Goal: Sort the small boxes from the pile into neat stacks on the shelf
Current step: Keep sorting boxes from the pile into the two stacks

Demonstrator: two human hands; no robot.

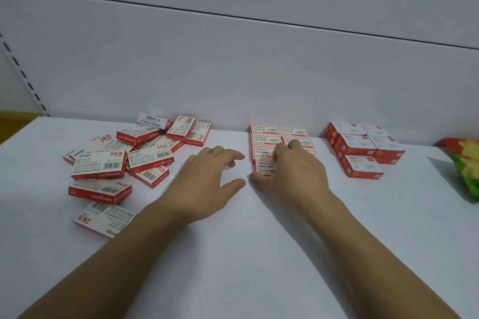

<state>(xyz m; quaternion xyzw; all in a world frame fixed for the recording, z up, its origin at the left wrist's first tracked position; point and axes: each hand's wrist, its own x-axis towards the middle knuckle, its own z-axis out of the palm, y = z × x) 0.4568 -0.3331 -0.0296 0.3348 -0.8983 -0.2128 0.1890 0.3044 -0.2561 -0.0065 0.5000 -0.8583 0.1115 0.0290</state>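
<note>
Right hand (290,166) grips the front box (264,166), seating it in the rows (265,130); left hand (207,171), relaxed, should next reach the pile (124,160).

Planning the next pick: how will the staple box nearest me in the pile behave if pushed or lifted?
The staple box looks like stiff card, so it should keep shape in a grip. Lying flat on its broad face, it's unlikely to tip or roll. On the smooth shelf it probably slides easily.

Two hands (207,176) (295,171), perhaps twelve loose boxes (99,166), eight gridded boxes (264,140).
</note>
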